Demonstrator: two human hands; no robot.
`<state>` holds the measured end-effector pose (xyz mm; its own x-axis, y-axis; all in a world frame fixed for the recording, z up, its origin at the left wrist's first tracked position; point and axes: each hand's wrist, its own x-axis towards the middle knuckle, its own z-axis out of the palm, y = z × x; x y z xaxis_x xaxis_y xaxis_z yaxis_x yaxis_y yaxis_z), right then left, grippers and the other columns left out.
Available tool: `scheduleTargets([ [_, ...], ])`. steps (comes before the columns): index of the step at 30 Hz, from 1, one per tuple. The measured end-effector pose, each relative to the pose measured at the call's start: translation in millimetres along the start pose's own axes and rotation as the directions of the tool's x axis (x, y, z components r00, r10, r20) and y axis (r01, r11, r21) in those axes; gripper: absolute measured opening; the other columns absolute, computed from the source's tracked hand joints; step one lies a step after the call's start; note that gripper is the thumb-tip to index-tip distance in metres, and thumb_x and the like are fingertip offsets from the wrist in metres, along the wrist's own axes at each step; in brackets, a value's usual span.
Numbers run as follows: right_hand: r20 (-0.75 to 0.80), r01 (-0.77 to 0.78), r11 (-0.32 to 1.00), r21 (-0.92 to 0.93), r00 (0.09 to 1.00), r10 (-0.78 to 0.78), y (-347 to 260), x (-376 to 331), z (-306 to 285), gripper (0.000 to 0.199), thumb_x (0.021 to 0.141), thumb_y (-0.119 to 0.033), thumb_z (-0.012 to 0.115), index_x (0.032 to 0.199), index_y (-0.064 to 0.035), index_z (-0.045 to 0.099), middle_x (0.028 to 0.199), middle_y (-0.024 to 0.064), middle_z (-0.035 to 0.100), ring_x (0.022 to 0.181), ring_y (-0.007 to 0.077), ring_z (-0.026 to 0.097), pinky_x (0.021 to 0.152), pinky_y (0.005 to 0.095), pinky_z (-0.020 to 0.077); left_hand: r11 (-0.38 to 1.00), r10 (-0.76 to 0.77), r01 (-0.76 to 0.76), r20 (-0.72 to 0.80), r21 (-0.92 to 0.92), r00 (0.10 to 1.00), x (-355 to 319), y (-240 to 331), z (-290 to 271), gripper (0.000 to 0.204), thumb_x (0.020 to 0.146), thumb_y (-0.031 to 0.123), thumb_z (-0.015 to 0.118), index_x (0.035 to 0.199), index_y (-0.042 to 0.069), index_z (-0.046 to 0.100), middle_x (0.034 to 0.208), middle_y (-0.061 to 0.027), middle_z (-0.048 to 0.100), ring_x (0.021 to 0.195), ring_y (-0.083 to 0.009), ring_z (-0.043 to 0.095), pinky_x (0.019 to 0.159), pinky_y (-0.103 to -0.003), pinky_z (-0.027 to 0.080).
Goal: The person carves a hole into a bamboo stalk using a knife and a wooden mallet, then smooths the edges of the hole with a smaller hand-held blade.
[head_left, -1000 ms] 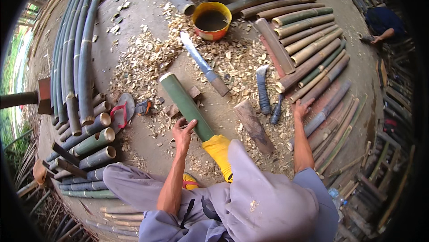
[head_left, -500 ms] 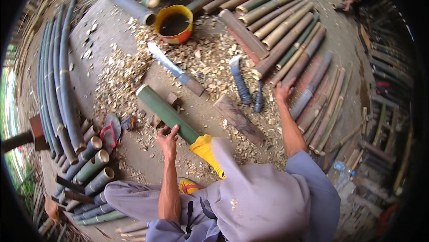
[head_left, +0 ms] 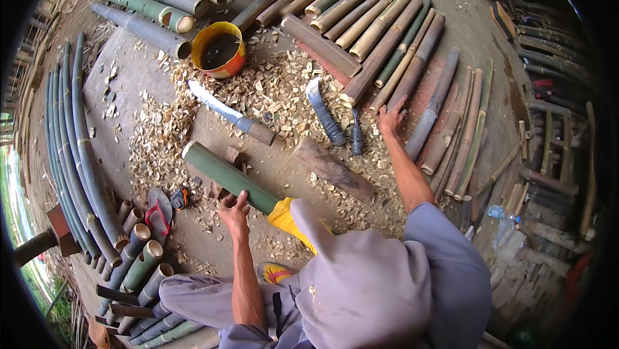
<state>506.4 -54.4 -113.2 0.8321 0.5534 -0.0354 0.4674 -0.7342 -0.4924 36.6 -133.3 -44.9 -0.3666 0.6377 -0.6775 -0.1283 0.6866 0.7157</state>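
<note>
One green bamboo section lies slanted on the bare dirt floor in front of the seated person, its cut end pointing up-left and its near end running under a yellow cloth at the knee. The left hand rests on the lower side of this section, fingers curled against it in a loose hold rather than a full clasp. The right hand reaches out to the right with fingers spread and open, its tips touching the near ends of the split bamboo slats that fan out across the right half of the floor; it grips nothing. Just left of that hand lie a curved blue-handled knife and a shorter dark tool, side by side among the shavings. A flat wooden block lies between the green section and those tools. Beyond the section's far end a long machete lies on a spread of pale wood chips. Farther still, an orange bucket of dark liquid stands near thick bamboo poles along the top edge. Thin green canes curve along the left edge, with short cut bamboo tubes and a red sandal at the lower left.
</note>
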Motion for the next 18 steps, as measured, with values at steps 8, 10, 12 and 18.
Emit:
scheduleTargets([
  [8, -0.044, 0.053, 0.998, -0.034, 0.998, -0.055, 15, 7, 6, 0.088, 0.084, -0.026, 0.058, 0.148, -0.0196, -0.002, 0.131, 0.0459, 0.027, 0.125, 0.055, 0.031, 0.101, 0.0522, 0.0357, 1.0, -0.002, 0.002, -0.002, 0.002, 1.0, 4, -3, 3, 0.034, 0.077, 0.022, 0.077, 0.096, 0.001, 0.058, 0.08, -0.0027, 0.061, 0.064, -0.0097, 0.056, 0.055, -0.024, 0.047],
  [10, -0.027, 0.032, 0.999, 0.03, 0.999, -0.031, 14, 7, 6, 0.089, 0.081, -0.025, 0.059, 0.148, -0.017, 0.0, 0.139, 0.0343, 0.027, 0.126, 0.056, 0.027, 0.105, 0.0524, 0.0289, 1.0, -0.006, 0.007, -0.012, 0.007, 1.0, 4, -3, 3, 0.034, 0.077, 0.022, 0.077, 0.096, 0.002, 0.058, 0.08, -0.0021, 0.061, 0.063, -0.0093, 0.056, 0.055, -0.024, 0.047],
  [12, -0.012, 0.003, 0.998, 0.063, 1.0, -0.002, 9, 4, 5, 0.09, 0.08, -0.024, 0.059, 0.148, -0.0161, 0.001, 0.143, 0.0293, 0.027, 0.127, 0.0565, 0.025, 0.107, 0.0526, 0.0257, 1.0, -0.006, 0.007, 0.014, -0.012, 1.0, 5, -3, 1, 0.034, 0.077, 0.022, 0.077, 0.096, 0.002, 0.057, 0.08, -0.0014, 0.062, 0.064, -0.0089, 0.056, 0.054, -0.024, 0.046],
  [18, 0.049, -0.066, 0.994, 0.083, 0.997, 0.063, 3, 1, -2, 0.091, 0.082, -0.024, 0.06, 0.148, -0.0183, -0.002, 0.139, 0.0369, 0.026, 0.128, 0.0556, 0.025, 0.107, 0.0528, 0.0263, 1.0, -0.008, 0.008, 0.023, -0.013, 1.0, 3, -2, 0, 0.033, 0.077, 0.022, 0.076, 0.097, 0.003, 0.057, 0.081, -0.0006, 0.062, 0.065, -0.0081, 0.056, 0.055, -0.023, 0.046],
])
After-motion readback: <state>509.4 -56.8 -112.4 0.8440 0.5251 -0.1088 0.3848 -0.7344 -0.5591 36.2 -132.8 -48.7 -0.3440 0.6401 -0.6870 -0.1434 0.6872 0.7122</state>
